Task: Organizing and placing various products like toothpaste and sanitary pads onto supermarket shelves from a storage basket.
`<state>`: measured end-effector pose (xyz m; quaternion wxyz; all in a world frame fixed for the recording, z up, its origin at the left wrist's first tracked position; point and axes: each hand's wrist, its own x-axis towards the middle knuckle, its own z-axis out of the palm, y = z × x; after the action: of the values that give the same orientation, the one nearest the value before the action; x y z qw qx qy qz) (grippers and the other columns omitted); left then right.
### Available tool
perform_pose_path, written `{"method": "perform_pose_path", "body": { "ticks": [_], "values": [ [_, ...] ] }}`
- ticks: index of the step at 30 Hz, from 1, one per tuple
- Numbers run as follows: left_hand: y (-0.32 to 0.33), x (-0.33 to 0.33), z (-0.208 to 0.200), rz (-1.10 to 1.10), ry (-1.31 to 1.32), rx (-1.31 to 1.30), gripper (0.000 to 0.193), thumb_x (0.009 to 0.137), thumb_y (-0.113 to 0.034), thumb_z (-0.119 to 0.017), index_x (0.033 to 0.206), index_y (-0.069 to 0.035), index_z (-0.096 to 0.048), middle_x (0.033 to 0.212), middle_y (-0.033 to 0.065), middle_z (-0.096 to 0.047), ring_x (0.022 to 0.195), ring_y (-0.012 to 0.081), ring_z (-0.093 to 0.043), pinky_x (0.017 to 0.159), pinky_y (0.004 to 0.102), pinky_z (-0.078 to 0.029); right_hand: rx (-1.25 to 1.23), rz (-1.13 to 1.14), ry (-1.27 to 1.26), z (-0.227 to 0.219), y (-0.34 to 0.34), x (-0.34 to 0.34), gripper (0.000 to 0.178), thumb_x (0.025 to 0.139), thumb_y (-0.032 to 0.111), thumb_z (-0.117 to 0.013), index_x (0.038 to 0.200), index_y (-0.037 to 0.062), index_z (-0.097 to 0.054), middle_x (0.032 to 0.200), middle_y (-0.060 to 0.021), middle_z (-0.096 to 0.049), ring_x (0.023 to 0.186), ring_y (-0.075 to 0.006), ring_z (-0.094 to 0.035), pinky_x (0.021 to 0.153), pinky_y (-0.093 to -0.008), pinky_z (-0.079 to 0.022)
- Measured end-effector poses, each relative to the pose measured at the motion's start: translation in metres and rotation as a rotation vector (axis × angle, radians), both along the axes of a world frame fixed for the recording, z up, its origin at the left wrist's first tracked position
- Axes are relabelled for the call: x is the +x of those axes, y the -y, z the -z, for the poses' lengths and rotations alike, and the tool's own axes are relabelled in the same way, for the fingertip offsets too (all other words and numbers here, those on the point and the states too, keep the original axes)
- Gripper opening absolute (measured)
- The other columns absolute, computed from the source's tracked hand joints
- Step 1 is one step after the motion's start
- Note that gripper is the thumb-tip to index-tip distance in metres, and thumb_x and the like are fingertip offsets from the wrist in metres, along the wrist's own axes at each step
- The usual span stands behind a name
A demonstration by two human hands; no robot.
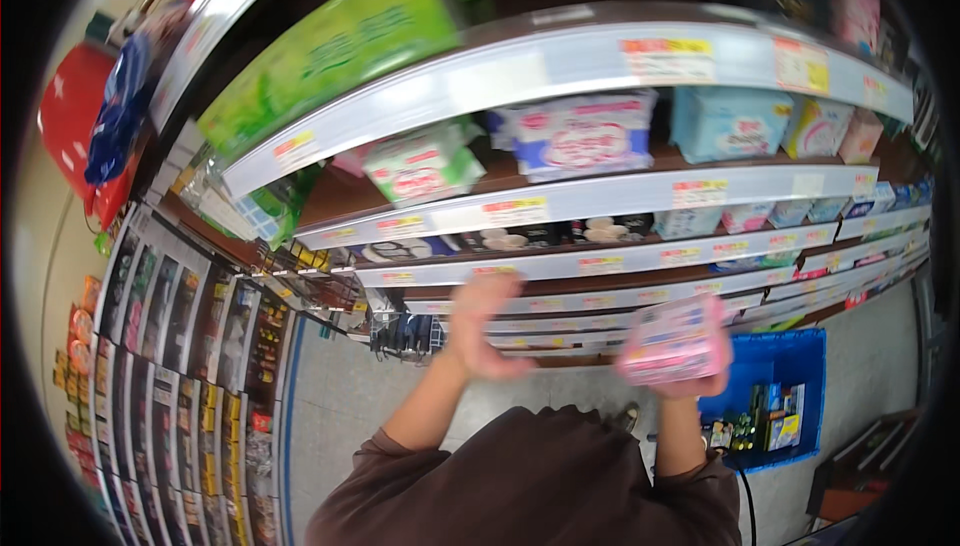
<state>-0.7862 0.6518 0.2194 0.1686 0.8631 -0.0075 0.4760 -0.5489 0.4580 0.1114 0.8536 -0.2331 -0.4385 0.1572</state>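
My right hand (704, 384) grips a pink soft pack (672, 338), which looks like a sanitary pad pack, in front of the lower shelves. My fingers are mostly hidden behind it. To its left, my left hand (478, 331) is raised with thumb and fingers apart and nothing in it, slightly blurred. Nearest to that hand is a shelf edge (560, 271) with price labels. On the shelf above stand a purple and white pack (583, 138), a green and white pack (422, 163) and a light blue pack (732, 124).
A blue crate (765, 346) with several small boxes and bottles stands on the floor at right. Large green packs (330, 51) fill the top shelf. Another rack of goods (185, 346) runs along the left. A dark low stand (865, 476) is at lower right.
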Motion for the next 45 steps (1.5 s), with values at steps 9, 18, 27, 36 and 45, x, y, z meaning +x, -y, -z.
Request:
{"method": "perform_pose_path", "body": {
  "ticks": [9,18,27,36,45],
  "values": [
    [-0.027,-0.077,-0.031,-0.003,0.084,0.194,0.05,0.069,-0.02,-0.079,0.111,0.001,-0.061,0.112,0.0182,-0.066,0.095,0.0346,-0.067,0.079,0.0446,-0.053,0.139,0.675,0.668,-0.013,-0.137,-0.156,0.097,0.071,0.012,-0.086,0.146,0.0113,-0.024,0.138,-0.0286,-0.039,0.108,-0.0346,-0.059,0.09,-0.0434,-0.056],
    [-0.123,-0.138,-0.1,-0.643,0.157,0.647,0.057,0.074,-0.008,-0.074,0.127,-0.005,-0.052,0.123,0.0157,-0.061,0.109,0.0372,-0.06,0.104,0.0503,-0.04,-0.06,0.748,0.801,-0.043,-0.125,-0.194,0.088,0.071,0.001,-0.077,0.145,0.0044,-0.03,0.134,-0.0307,-0.049,0.068,-0.0163,-0.059,0.058,-0.0254,-0.049],
    [-0.182,-0.158,-0.14,-0.014,-0.064,-0.47,0.061,0.091,-0.014,-0.068,0.14,0.005,-0.038,0.126,0.0133,-0.058,0.115,0.0201,-0.056,0.1,0.0331,-0.043,-0.413,0.731,0.789,0.004,-0.049,-0.193,0.069,0.071,0.0,-0.076,0.131,0.0008,-0.042,0.124,-0.0266,-0.058,0.07,-0.0215,-0.061,0.057,-0.0276,-0.051],
    [-0.203,-0.144,-0.144,0.039,-0.266,-0.553,0.084,0.076,-0.009,-0.082,0.143,0.004,-0.032,0.131,0.0139,-0.054,0.119,0.0189,-0.053,0.1,0.0354,-0.045,-0.549,0.716,0.694,0.006,-0.037,-0.21,0.062,0.072,-0.003,-0.073,0.127,-0.0014,-0.047,0.123,-0.0217,-0.06,0.064,-0.0177,-0.056,0.055,-0.027,-0.047],
    [-0.197,-0.155,-0.141,-0.01,-0.38,-0.499,0.077,0.075,-0.007,-0.082,0.138,0.004,-0.038,0.123,0.0114,-0.06,0.113,0.017,-0.057,0.099,0.0355,-0.046,-0.595,0.707,0.632,0.009,-0.023,-0.219,0.055,0.072,-0.003,-0.072,0.123,-0.0017,-0.051,0.119,-0.0189,-0.061,0.063,-0.0171,-0.055,0.056,-0.027,-0.047]
  ]
}}
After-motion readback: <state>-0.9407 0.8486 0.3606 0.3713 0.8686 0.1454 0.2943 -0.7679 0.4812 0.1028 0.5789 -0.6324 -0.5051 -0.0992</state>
